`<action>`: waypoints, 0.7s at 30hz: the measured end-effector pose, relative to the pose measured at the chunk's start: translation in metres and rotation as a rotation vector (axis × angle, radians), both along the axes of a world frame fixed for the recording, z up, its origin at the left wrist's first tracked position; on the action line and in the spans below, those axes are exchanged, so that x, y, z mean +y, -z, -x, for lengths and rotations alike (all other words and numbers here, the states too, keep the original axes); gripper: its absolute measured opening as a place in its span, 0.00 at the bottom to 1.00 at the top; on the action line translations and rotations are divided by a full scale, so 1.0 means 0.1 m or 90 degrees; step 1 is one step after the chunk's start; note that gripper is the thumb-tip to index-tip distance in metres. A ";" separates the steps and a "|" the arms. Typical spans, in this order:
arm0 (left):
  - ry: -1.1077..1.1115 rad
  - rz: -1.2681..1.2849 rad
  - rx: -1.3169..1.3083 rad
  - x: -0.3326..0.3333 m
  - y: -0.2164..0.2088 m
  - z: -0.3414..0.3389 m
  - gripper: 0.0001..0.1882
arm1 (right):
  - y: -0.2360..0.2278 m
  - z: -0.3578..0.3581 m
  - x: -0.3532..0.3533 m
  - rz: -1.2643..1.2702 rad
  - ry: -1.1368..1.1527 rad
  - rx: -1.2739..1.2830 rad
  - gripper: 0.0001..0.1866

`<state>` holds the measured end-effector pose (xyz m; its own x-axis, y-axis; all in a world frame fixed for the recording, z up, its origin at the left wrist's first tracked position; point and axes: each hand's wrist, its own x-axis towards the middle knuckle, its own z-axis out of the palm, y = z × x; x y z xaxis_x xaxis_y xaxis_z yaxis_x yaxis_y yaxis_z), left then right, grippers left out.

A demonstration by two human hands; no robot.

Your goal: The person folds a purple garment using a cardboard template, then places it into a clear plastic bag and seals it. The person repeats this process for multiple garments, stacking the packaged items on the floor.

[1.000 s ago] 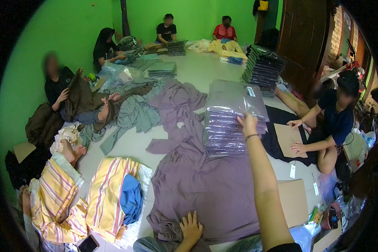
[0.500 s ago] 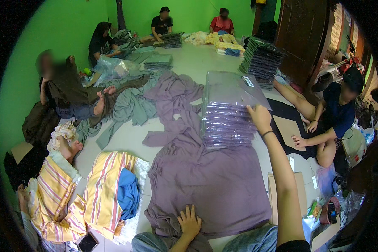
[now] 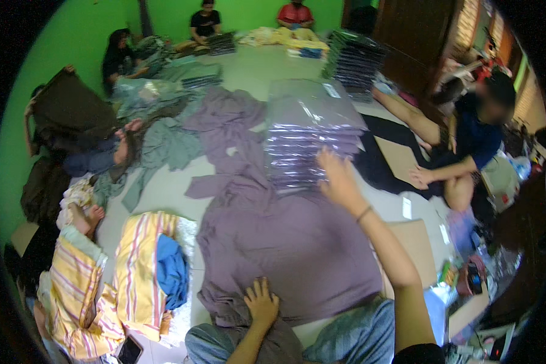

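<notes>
A mauve garment (image 3: 309,249) lies spread on the floor in front of my knees, its bunched lower left part near my left hand (image 3: 262,301). That hand rests flat on the cloth with its fingers spread. Beyond the garment stands a stack of folded mauve clothes in clear plastic bags (image 3: 312,112), with a white label on the top one. My right hand (image 3: 337,176) reaches to the stack's near right corner, fingers apart and slightly blurred. Whether its fingertips touch the bags I cannot tell.
Yellow striped cloth (image 3: 141,267) with a blue cloth (image 3: 171,270) lies at the left, near a phone (image 3: 129,350). Cardboard sheets (image 3: 409,249) are at the right. A co-worker's hand (image 3: 421,176) is on cardboard over black cloth. Another bagged stack (image 3: 355,64) stands behind.
My right hand has come from the stack's upper right edge down toward its near side. The whole view has shifted. At the left, a person has raised a dark brown cloth.
</notes>
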<state>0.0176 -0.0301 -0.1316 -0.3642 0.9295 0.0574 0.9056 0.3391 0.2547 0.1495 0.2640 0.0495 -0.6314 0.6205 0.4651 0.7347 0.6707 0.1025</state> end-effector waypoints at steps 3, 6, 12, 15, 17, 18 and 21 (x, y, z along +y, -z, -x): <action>0.004 0.004 0.029 -0.01 0.05 0.02 0.29 | 0.54 -0.83 -0.88 0.218 0.054 -0.041 0.35; 0.014 0.019 0.028 -0.01 0.07 0.05 0.30 | 0.99 -1.72 -1.45 0.391 0.316 -0.049 0.37; 0.077 0.082 0.022 -0.07 -0.05 0.08 0.31 | 1.43 -2.66 -2.00 0.526 0.562 -0.001 0.50; 0.166 0.265 -0.052 -0.14 -0.20 0.07 0.38 | 1.52 -2.70 -2.05 0.517 0.551 -0.020 0.54; 0.245 0.376 -0.031 -0.23 -0.28 0.03 0.42 | 1.55 -2.66 -2.03 0.526 0.547 -0.013 0.52; 0.282 0.420 -0.004 -0.29 -0.32 0.01 0.43 | 1.55 -2.63 -2.01 0.524 0.542 -0.008 0.50; 0.344 0.496 0.027 -0.46 -0.37 -0.05 0.48 | 1.51 -2.63 -1.96 0.522 0.526 -0.045 0.42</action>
<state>0.0223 -0.0765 -0.0942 0.1147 0.7542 -0.6466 0.9930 -0.0680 0.0968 0.4122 0.0679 -0.1017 0.0961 0.9532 -0.2866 0.9889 -0.1242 -0.0813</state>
